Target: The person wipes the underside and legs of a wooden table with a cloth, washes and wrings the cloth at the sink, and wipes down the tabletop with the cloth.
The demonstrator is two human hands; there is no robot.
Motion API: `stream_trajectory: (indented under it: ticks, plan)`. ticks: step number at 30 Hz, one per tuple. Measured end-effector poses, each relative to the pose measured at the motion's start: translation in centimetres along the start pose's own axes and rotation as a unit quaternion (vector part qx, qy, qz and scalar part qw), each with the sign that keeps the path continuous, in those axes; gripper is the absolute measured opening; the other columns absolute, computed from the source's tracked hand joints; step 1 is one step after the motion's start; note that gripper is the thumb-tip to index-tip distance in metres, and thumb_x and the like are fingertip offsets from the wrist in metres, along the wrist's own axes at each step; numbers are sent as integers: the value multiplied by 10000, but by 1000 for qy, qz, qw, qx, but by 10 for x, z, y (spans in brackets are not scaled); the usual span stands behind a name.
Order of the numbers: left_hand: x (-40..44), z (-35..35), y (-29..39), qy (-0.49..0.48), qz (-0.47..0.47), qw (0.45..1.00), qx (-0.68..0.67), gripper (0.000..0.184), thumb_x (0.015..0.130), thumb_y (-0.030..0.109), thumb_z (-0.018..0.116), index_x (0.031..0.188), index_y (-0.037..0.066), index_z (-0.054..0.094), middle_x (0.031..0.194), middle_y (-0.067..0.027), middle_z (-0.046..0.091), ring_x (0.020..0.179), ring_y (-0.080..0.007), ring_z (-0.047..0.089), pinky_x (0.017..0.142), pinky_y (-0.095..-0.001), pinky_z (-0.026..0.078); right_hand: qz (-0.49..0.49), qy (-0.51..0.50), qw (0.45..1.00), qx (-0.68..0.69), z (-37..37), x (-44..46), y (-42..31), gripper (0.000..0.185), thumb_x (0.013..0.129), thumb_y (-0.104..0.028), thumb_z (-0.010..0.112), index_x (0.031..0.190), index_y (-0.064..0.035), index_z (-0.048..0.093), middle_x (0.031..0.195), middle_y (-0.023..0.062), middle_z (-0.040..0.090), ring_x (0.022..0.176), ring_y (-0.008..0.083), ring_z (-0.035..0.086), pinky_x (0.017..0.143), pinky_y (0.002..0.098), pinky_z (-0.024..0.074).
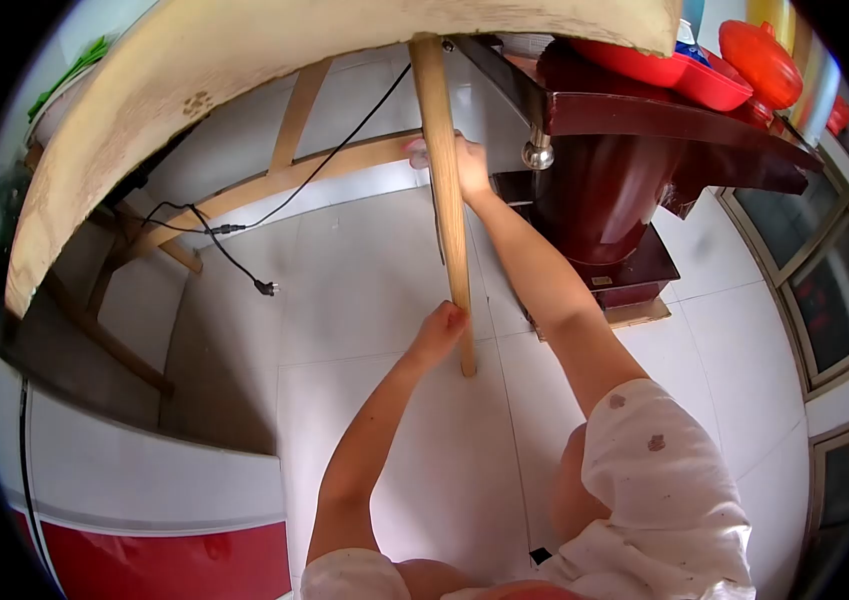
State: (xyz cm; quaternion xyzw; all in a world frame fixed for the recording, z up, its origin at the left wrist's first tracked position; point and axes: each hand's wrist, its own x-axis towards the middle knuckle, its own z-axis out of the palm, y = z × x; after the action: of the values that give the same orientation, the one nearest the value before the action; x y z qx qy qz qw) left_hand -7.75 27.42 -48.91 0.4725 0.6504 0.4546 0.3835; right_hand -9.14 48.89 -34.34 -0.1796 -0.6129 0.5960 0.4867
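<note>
A pale wooden table leg (pixel 447 235) slants down from under the worn, cream-coloured tabletop (pixel 274 45). My right hand (pixel 470 168) is wrapped round its upper part, beside the wooden crossbar (pixel 364 156), with fingertips showing on the leg's far left side. Lower down, my left hand (pixel 438 335) is closed against the leg near its foot; some of its fingers are hidden. A thin dark strip runs along the leg's left edge between the hands; I cannot make out what it is.
A black cable with a plug (pixel 264 287) hangs under the table. At right stands a dark red pedestal table (pixel 604 190) carrying a red tray (pixel 714 85). A white and red cabinet (pixel 164 555) is at lower left. Framed glass panels (pixel 824 300) line the right.
</note>
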Motion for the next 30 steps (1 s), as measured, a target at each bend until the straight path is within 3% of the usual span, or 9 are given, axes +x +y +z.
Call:
stream_trajectory:
  ticks: [4,7,8,11,14,22,25,27,30]
  plan:
    - [-1,-2,8,9,-49,999,-7,237,876,276,462,860,40,445,817,-21,514,772,-116,492,691,-270,416,-34,78,996,22,-8,-54,-25,385,852,-266,408,611,3,542,536,57,522,448,132,454,447,285,361]
    - [-2,-6,-2,-13,4,1000,-17,248,871,293,471,891,46,463,829,-15,520,789,-116,498,700,-265,416,150,183,961,143,-14,-68,-40,373,844,-276,395,585,-32,505,535,66,494,478,197,484,481,315,399]
    - [-7,-10,4,-27,-6,996,-79,250,867,293,479,927,51,471,860,-16,527,818,-120,503,717,-266,419,185,184,915,307,-15,-79,-47,342,843,-276,372,615,-48,487,580,81,492,563,236,519,574,373,443]
    - [-24,-29,24,-24,-16,985,-169,270,858,289,494,1002,61,481,926,-23,537,888,-129,505,760,-275,421,307,210,862,345,-45,-91,-4,354,871,-270,264,885,-16,511,928,132,543,866,285,523,853,434,393]
    - [-33,-52,33,26,4,983,-184,306,853,282,502,1071,70,470,1013,-40,523,961,-139,490,804,-289,416,372,98,858,341,-67,-115,-17,522,880,-336,141,1151,2,432,1188,167,459,1108,321,414,984,447,262]
    - [-56,-79,79,13,173,970,-170,417,822,218,547,1183,81,389,1196,-75,409,1032,-147,456,833,-306,405,462,-121,854,207,-21,-179,-113,442,889,-377,320,1110,-22,463,1057,121,541,962,255,523,871,386,396]
    - [-51,-92,86,-61,80,933,-346,387,800,189,576,1141,67,440,1108,-69,482,968,-124,483,796,-270,405,452,-170,860,163,5,-188,-115,332,852,-237,455,1105,-22,462,1024,110,552,921,221,539,825,368,425]
    - [-31,-108,68,-67,114,968,-215,313,789,187,592,1059,52,509,957,-49,551,859,-96,505,723,-232,406,443,-280,848,84,22,-189,-108,319,801,-126,504,1100,-22,457,985,111,564,901,207,544,798,365,439]
    - [-27,-127,36,18,112,975,-191,232,788,174,592,975,42,552,840,-25,569,760,-81,507,650,-217,407,514,-266,816,5,46,-172,-80,336,800,-114,493,1114,-1,449,1002,122,566,895,226,568,795,363,455]
